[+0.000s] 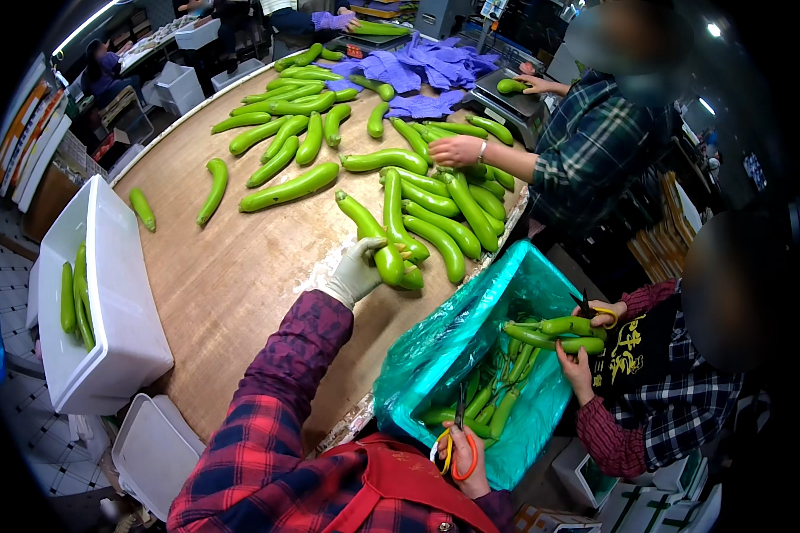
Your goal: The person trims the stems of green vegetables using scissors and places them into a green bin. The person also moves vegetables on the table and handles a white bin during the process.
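At the counter [200, 298], the left hand [356, 271] is clutching a green eggplant [388, 265], right hand [467, 456] is gripping scissors [460, 416], both pretty curled.

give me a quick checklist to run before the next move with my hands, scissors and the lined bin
1. Left hand has an eggplant: ok, fingers close around it.
2. Right hand holds the scissors: ok, by the handles.
3. Blades away from the left hand: ok, well apart.
4. Right hand gloved: not ok, it is bare.
5. Space over the bin free: not ok, a co-worker's hand holds eggplants there.
6. Bin's floor lined: cannot tell, eggplants cover it.
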